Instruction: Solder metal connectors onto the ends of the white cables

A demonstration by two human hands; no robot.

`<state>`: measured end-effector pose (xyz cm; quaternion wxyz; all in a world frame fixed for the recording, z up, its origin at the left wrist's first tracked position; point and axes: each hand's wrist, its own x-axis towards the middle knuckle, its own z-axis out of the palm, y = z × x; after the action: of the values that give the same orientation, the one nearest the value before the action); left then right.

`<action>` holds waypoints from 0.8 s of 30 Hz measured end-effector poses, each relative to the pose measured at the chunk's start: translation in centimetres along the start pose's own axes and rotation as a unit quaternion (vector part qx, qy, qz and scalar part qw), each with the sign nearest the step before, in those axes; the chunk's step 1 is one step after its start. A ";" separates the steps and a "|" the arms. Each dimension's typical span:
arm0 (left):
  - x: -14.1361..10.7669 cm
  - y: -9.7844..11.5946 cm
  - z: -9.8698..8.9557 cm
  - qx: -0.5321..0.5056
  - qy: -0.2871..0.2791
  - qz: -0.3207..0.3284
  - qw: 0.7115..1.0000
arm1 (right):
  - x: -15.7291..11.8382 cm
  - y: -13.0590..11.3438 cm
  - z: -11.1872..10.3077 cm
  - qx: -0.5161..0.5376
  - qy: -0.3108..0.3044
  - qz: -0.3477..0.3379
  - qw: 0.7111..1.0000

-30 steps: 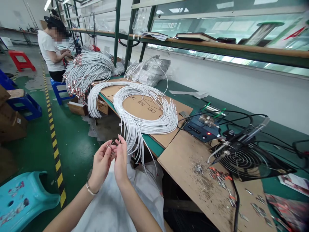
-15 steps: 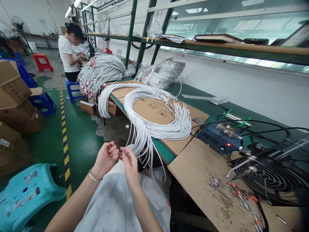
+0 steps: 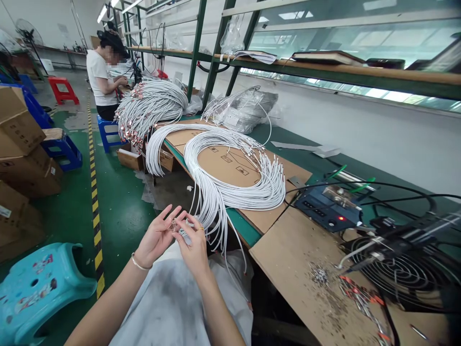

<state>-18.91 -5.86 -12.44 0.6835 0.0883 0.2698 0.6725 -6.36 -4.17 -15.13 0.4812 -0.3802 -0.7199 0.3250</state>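
Note:
My left hand [image 3: 155, 240] is turned palm up above my lap, its fingers stretched out. Small thin bits [image 3: 173, 225], brownish and shiny, show at its fingers; they are too small to name. My right hand [image 3: 194, 245] reaches over from the right, thumb and fingers drawn together at these bits. Whether it grips any of them I cannot tell for sure. Just beyond my hands, a bundle of white cables [image 3: 212, 204] hangs over the bench edge, its upper part coiled on cardboard. A light grey cloth [image 3: 173, 298] covers my lap.
On the right stand a blue control box [image 3: 326, 206] with a red light and a black fan [image 3: 399, 264]. Small metal parts [image 3: 363, 298] with orange ends lie on the cardboard [image 3: 288, 259]. A co-worker [image 3: 103, 77] sits beyond a cable pile [image 3: 151, 108]. A turquoise stool [image 3: 39, 288] stands left.
My left hand has opened from curled fingers to a stretched-out palm. My right hand has moved slightly, its fingers now over the left fingers. The cables have not moved.

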 end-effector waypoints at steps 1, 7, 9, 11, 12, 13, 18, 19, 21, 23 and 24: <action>-0.1 0.0 -0.1 0.004 -0.007 -0.003 1.000 | 0.1 0.1 -0.2 -0.018 -0.009 -0.008 1.000; 0.0 -0.1 -0.6 0.024 -0.050 -0.047 0.997 | 0.4 0.0 -0.2 -0.035 -0.002 -0.014 0.999; 0.1 -0.5 -0.8 0.026 -0.063 -0.060 0.996 | 0.4 -0.2 0.2 -0.039 0.032 -0.012 0.999; 0.2 -1.1 -1.0 0.029 -0.071 -0.070 0.995 | 0.3 -0.3 0.4 -0.049 0.052 -0.004 0.997; 0.3 -1.4 -1.1 0.031 -0.074 -0.074 0.994 | 0.3 -0.3 0.5 -0.054 0.054 0.003 0.997; 0.3 -1.6 -1.3 0.034 -0.074 -0.077 0.994 | 0.4 -0.3 0.4 -0.059 0.050 0.011 0.997; 0.0 -1.8 -2.1 0.054 -0.068 -0.107 0.990 | 0.5 0.3 0.0 -0.075 0.039 0.020 0.996; -0.1 -1.7 -2.2 0.058 -0.063 -0.116 0.990 | 0.5 0.4 -0.1 -0.074 0.038 0.018 0.996; -0.3 -1.4 -2.4 0.063 -0.046 -0.130 0.988 | 0.5 0.7 -0.1 -0.071 0.028 0.022 0.997; -0.4 -1.3 -2.6 0.063 -0.021 -0.131 0.989 | 0.3 1.0 0.1 -0.071 0.007 0.035 0.997; -0.4 -1.4 -2.7 0.061 -0.007 -0.126 0.990 | 0.2 1.1 0.2 -0.073 -0.005 0.040 0.996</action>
<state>-19.05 -6.99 -15.32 0.7581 0.0991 0.3146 0.5626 -6.33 -3.46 -16.04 0.4348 -0.4415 -0.7284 0.2922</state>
